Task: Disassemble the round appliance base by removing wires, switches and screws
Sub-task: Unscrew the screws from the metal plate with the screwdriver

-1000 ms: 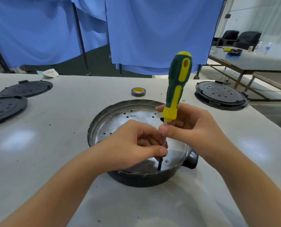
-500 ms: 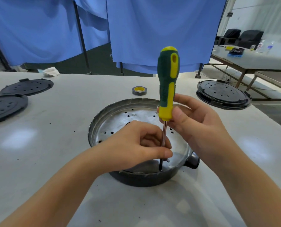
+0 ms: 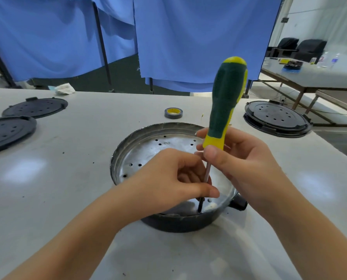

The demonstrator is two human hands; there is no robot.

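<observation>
The round appliance base, a perforated metal pan in a black housing, sits on the white table in front of me. A green and yellow screwdriver stands nearly upright in it, leaning slightly right, its tip down near the pan's front edge. My right hand pinches the yellow collar at the handle's lower end. My left hand curls round the metal shaft lower down, thumb pointing right. The screw under the tip is hidden.
Two black perforated round covers lie at the far left, another black round cover at the right. A roll of tape sits behind the base. Blue curtains hang beyond the table.
The screwdriver handle has turned in my right hand's fingers and tilted from leaning right to upright and back to a slight right lean. My left hand stays on the shaft.
</observation>
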